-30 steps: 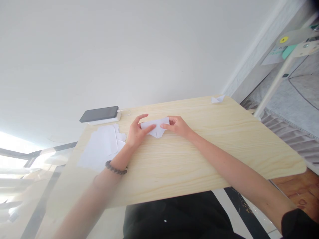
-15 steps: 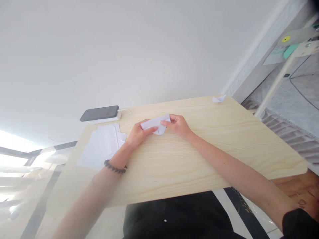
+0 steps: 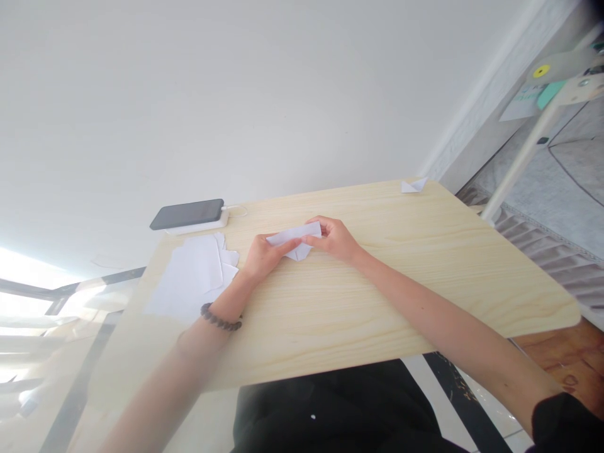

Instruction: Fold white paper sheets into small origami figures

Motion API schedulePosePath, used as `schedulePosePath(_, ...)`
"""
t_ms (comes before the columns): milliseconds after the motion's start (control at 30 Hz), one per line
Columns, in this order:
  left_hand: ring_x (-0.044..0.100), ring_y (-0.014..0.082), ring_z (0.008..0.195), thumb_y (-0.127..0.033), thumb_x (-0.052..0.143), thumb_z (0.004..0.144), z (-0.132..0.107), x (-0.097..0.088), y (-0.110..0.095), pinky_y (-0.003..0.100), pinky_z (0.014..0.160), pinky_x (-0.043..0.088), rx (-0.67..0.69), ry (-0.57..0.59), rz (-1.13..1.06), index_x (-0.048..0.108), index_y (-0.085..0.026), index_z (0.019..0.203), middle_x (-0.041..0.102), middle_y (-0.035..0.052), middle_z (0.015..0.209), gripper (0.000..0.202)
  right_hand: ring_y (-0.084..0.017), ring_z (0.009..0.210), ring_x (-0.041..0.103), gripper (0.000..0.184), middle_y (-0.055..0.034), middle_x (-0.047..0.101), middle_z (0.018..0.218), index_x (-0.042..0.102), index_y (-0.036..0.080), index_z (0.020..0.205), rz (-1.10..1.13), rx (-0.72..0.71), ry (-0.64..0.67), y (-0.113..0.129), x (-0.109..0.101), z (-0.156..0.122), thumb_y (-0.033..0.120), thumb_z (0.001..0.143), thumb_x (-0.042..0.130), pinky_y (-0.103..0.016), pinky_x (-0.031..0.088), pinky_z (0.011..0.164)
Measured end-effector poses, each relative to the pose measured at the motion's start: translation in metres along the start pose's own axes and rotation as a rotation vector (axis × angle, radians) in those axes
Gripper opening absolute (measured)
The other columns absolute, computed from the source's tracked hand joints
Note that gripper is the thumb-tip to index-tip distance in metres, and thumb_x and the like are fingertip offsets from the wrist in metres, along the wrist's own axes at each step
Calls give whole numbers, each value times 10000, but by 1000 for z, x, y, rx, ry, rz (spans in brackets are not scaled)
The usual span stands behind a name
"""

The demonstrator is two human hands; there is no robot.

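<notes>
Between my two hands is a folded piece of white paper (image 3: 298,233), with a long flat band on top and a pointed flap hanging below it. My left hand (image 3: 263,257) pinches its left part, thumb across the front. On the right side my right hand (image 3: 336,239) grips it, thumb near the middle and fingers behind. The two thumbtips nearly meet at the fold. The fingers behind the paper are mostly hidden. A beaded bracelet is on my left wrist.
White paper sheets (image 3: 189,270) lie stacked on the left of the wooden table (image 3: 358,321). Behind them a phone (image 3: 189,214) rests on a white block with a cable attached. A small folded paper (image 3: 414,185) sits at the far right corner. A wall rises behind the table.
My right hand has shifted slightly left along the paper, and its thumb is now closer to the left thumb. The paper's upper band has tipped a little.
</notes>
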State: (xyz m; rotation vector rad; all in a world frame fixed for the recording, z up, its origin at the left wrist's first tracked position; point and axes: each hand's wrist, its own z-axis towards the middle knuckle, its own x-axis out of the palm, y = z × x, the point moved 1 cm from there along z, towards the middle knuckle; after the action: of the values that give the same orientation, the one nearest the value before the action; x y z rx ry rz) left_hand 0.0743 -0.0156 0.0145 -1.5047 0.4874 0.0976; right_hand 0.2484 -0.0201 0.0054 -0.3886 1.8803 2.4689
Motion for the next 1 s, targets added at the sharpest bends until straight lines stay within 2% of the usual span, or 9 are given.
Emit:
schedulePosePath(100, 501, 126, 540, -467, 644, 609, -1, 0, -2, 215, 463, 331, -10, -13, 33, 640, -115, 651, 583, 6, 578, 355, -125, 668, 539, 253, -6, 575, 748, 554, 163, 829, 14, 17, 15, 0, 0, 0, 323, 642, 615, -244, 436, 603)
schedulePosePath(300, 516, 140, 577, -471, 646, 594, -1, 0, -3, 216, 489, 355, -30, -59, 44, 660, -106, 719, 605, 20, 616, 386, -123, 673, 549, 249, -12, 587, 746, 560, 149, 824, -10, 8, 50, -3, -1, 3, 333, 661, 604, -237, 443, 610)
schedulePosePath(467, 498, 123, 556, -459, 648, 591, 0, -1, -3, 203, 476, 343, -43, -64, 44, 640, -101, 666, 600, 16, 612, 366, -130, 685, 570, 253, -19, 612, 749, 592, 140, 837, -35, 20, 60, -5, -5, 5, 323, 664, 609, -243, 455, 623)
schedulePosePath(733, 492, 119, 545, -437, 654, 589, 0, -1, -3, 199, 462, 338, -41, -70, 34, 626, -101, 627, 601, 16, 607, 340, -176, 796, 618, 291, -48, 669, 841, 613, 140, 904, 89, 115, 122, -10, -11, 7, 284, 651, 631, -290, 483, 716)
schedulePosePath(867, 517, 128, 571, -434, 653, 593, -2, 0, -4, 201, 484, 361, -33, -61, 47, 642, -104, 663, 623, 23, 647, 338, -187, 802, 624, 292, -57, 679, 851, 618, 136, 898, 113, 156, 188, -12, -15, 8, 280, 646, 644, -301, 485, 725)
schedulePosePath(1000, 524, 129, 569, -436, 655, 590, -1, -1, -4, 201, 481, 364, -40, -62, 64, 647, -102, 663, 628, 28, 648, 342, -178, 807, 624, 329, -62, 681, 880, 610, 136, 972, 115, 181, 206, -12, -19, 9, 242, 661, 631, -295, 479, 739)
